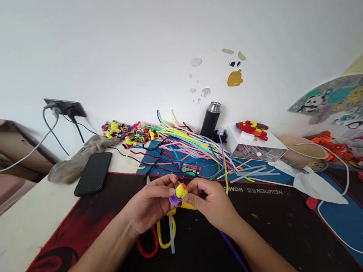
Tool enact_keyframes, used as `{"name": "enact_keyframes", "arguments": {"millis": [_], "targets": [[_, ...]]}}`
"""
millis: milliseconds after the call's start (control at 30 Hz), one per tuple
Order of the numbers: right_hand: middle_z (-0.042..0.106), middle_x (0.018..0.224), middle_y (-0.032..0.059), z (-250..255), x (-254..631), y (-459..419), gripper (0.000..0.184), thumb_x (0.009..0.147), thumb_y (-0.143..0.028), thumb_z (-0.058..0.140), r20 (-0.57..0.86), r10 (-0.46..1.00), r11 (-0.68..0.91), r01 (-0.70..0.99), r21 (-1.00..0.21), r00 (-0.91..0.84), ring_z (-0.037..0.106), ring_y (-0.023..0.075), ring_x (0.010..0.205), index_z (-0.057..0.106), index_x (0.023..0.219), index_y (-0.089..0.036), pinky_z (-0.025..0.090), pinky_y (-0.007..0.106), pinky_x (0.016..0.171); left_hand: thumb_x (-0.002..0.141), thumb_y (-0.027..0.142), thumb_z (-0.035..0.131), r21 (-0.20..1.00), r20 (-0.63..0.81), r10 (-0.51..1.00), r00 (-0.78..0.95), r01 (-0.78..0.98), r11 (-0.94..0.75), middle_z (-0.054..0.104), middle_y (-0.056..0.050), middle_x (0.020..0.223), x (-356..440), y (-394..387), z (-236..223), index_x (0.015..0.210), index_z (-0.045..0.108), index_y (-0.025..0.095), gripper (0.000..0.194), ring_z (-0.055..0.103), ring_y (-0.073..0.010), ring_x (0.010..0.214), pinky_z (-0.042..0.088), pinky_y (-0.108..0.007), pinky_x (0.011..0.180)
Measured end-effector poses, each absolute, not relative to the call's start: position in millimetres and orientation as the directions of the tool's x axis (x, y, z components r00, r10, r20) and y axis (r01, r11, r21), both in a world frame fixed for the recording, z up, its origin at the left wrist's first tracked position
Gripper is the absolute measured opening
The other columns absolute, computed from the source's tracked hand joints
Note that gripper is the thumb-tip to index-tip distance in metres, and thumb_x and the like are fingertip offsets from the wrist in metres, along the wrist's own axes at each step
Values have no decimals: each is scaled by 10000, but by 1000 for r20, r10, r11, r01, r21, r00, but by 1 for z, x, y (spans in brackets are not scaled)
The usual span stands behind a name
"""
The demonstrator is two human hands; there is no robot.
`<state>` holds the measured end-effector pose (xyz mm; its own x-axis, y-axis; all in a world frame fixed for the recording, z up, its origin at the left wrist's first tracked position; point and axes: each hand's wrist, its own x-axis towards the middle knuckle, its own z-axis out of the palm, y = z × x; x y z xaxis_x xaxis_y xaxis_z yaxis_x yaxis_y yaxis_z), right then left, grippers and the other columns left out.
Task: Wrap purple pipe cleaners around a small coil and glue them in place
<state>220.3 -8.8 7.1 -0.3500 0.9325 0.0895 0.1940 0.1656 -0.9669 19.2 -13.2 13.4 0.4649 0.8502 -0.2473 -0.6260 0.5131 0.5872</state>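
My left hand (153,200) and my right hand (211,201) are close together above the dark mat, both with fingers closed. Between their fingertips is a small pipe-cleaner figure (181,190), yellow and fuzzy on top, with an orange spot and a purple band below. The left fingers pinch its purple side and the right thumb and fingers grip its other side. From beneath my right hand a purple pipe cleaner (232,250) runs down toward the front. Under my hands lie scissor handles, a red loop (148,254) and a yellow loop (175,234), partly hidden by the left hand.
A heap of colourful pipe cleaners (195,145) lies behind my hands, beside finished small figures (140,135). A black flask (210,120) and a small drawer box (255,146) stand by the wall. A phone (93,174) lies left; a basket (306,148) sits right.
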Motion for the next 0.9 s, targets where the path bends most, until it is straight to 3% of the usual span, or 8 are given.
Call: {"name": "enact_keyframes", "arguments": {"millis": [500,900], "targets": [[569,640,-43,5,220,-9,437,872,-615,843,86,931,158,181,-971,-353,471,133,587,710,815,-203,389,259,567,737,61,866,571,-255,838,483,-624,534,740,-38,852,18,-14,10,952,751,141,257,709,-150,696,578,-244,653],[561,644,-42,4,221,-10,443,862,-626,854,83,930,154,173,-973,-358,479,137,595,722,836,-204,392,256,562,711,60,883,585,-226,850,476,-631,509,720,-31,827,20,-16,13,905,744,130,249,700,-146,696,578,-250,664]]}}
